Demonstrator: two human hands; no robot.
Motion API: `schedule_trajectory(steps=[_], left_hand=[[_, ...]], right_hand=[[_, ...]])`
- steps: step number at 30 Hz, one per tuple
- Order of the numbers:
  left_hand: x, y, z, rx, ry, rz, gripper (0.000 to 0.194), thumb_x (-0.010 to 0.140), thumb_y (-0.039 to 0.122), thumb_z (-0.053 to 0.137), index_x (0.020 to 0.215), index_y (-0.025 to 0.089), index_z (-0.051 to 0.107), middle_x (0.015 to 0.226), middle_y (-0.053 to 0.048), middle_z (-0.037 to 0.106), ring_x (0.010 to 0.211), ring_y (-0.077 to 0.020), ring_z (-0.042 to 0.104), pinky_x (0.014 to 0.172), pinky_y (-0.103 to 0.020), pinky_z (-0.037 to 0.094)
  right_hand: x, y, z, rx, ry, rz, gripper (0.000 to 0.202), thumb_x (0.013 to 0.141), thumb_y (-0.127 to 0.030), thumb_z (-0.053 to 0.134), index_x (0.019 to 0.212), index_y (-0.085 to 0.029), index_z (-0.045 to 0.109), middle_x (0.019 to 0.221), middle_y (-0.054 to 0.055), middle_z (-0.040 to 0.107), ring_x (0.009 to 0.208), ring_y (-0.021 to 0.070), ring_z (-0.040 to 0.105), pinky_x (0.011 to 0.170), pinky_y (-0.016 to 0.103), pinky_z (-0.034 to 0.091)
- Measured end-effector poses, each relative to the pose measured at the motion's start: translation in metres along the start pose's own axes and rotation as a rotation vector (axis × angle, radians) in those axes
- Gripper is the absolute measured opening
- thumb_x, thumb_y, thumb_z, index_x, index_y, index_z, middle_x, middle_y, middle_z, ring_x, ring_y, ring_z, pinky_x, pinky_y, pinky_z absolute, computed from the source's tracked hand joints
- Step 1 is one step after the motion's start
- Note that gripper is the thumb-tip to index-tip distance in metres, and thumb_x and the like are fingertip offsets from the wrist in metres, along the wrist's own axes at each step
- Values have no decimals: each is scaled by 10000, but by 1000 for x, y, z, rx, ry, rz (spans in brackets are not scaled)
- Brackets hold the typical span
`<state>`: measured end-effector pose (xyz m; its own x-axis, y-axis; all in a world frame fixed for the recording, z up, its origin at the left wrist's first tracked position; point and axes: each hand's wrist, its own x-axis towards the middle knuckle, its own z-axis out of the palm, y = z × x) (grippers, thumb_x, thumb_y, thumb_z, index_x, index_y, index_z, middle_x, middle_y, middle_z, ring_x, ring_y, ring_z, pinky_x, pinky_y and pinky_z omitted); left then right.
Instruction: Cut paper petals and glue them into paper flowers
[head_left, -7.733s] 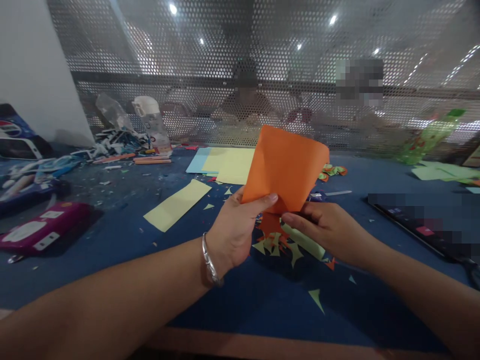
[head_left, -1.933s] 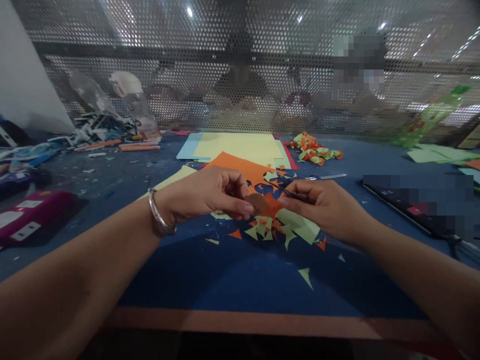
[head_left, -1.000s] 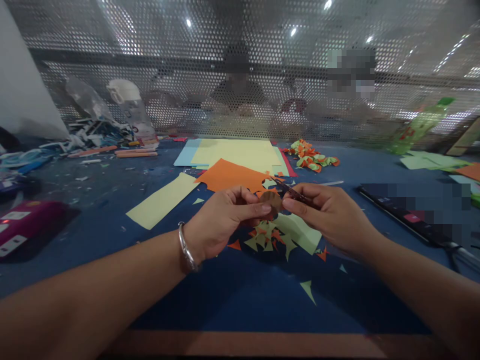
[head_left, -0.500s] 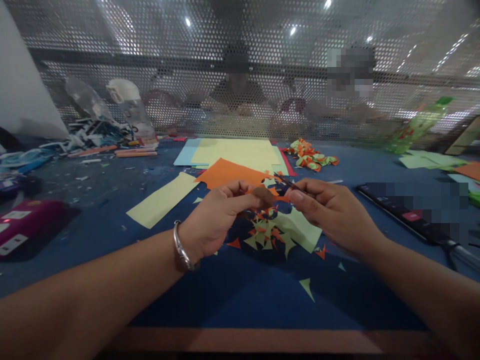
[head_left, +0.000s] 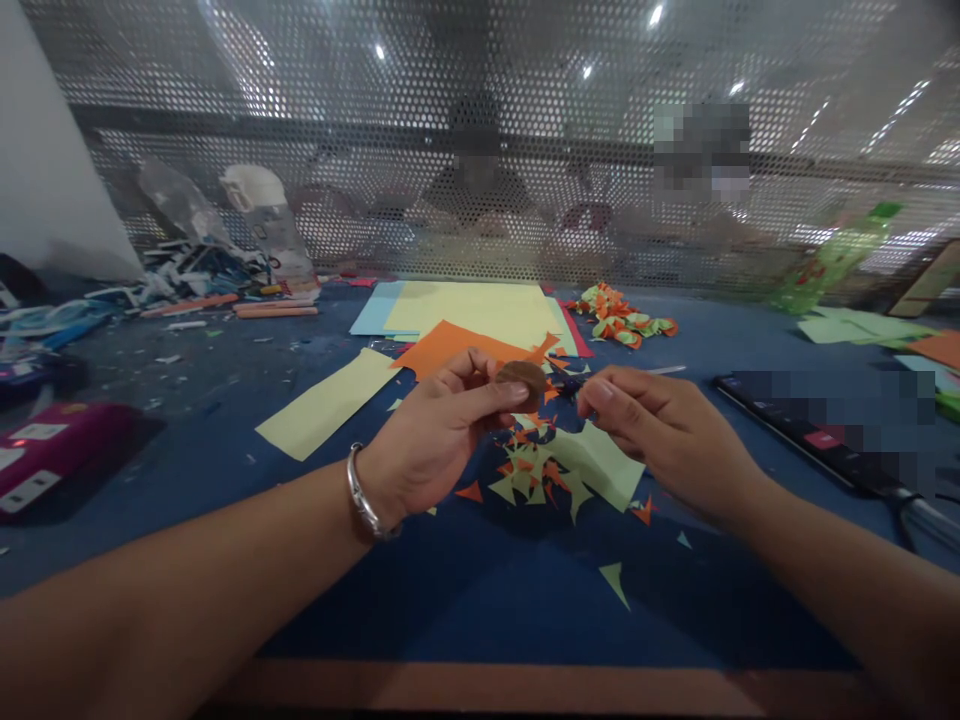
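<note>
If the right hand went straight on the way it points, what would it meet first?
Past the dark, blurred shape at its fingers, the right hand would probably meet the brown round piece in the left hand; depth is unclear, so it might miss.

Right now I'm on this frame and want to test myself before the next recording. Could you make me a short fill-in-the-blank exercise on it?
1. The left hand pinches a brown piece whose outline is not square but ____.
2. The bracelet on that wrist is ____ in colour.
3. The bottle towards the picture's right edge has a ____ cap.
4. Left of the big pale yellow sheet, a ____ sheet sticks out.

Missing words: round; silver; green; light blue.
</note>
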<state>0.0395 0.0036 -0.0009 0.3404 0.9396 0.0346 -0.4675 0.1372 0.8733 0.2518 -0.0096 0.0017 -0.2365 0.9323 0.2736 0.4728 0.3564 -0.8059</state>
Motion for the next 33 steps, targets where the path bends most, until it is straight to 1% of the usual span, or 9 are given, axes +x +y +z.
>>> schedule_trajectory(steps=[3, 6, 10, 16, 20, 23, 26, 30, 33], left_hand=[[-1, 0, 2, 15, -3, 2, 284, 754, 93, 771, 771, 187, 504, 798, 35, 659, 795, -96, 633, 705, -209, 430], [-3, 0, 4, 18, -6, -13, 288, 740, 73, 773, 760, 184, 507, 730, 52, 636, 734, -84, 619, 692, -206, 432], [-4, -2, 4, 50, -27, -34, 281, 726, 100, 795, 759, 182, 529, 694, 59, 609, 676, -81, 590, 662, -216, 434], [-4, -3, 2, 92, -59, -16, 277, 732, 120, 801, 757, 175, 531, 697, 47, 605, 673, -81, 574, 645, -213, 424], [-4, -2, 2, 94, -43, -15, 270, 732, 103, 793, 744, 170, 531, 683, 44, 606, 677, -84, 588, 642, -211, 431], [-4, -2, 2, 93, -43, -13, 267, 722, 99, 801, 739, 170, 544, 681, 45, 615, 674, -88, 599, 651, -217, 444], [-3, -3, 1, 99, -52, -13, 211, 729, 123, 802, 759, 171, 598, 716, 31, 652, 690, -97, 607, 674, -230, 456], [-2, -4, 2, 143, -2, -13, 104, 748, 141, 771, 775, 162, 673, 798, -1, 696, 731, -101, 606, 717, -235, 458], [-3, 3, 0, 308, 7, -21, 43, 756, 159, 739, 754, 156, 696, 778, -9, 687, 726, -108, 598, 725, -239, 456]], right_hand=[[-1, -1, 0, 0, -27, 1, 498, 957, -644, 499, 737, -207, 594, 550, -68, 300, 463, 86, 244, 434, 271, 180], [-1, -2, 0, 9, -45, 1, 495, 962, -632, 498, 719, -211, 591, 544, -65, 298, 459, 87, 242, 421, 265, 180], [-2, -4, 0, 2, -61, -11, 491, 966, -624, 498, 714, -212, 589, 536, -64, 298, 456, 90, 234, 414, 266, 173], [-3, -5, 0, -11, -95, -23, 507, 970, -627, 484, 684, -214, 557, 545, -58, 330, 453, 87, 248, 417, 268, 181], [-3, -5, 0, -21, -90, -38, 490, 980, -594, 491, 673, -216, 550, 530, -65, 299, 447, 88, 233, 412, 266, 173], [-3, -5, 0, -45, -86, -37, 502, 978, -596, 494, 654, -214, 528, 537, -59, 311, 459, 89, 250, 417, 265, 183], [-2, -5, 0, -58, -73, -34, 508, 980, -597, 486, 649, -213, 517, 537, -58, 309, 462, 90, 252, 420, 266, 184], [-1, -6, -1, -98, -59, -38, 510, 980, -604, 469, 650, -218, 518, 535, -56, 316, 474, 98, 263, 444, 274, 210], [1, -6, -3, -158, -58, -48, 516, 973, -622, 460, 656, -220, 527, 530, -55, 316, 488, 108, 293, 477, 283, 238]])
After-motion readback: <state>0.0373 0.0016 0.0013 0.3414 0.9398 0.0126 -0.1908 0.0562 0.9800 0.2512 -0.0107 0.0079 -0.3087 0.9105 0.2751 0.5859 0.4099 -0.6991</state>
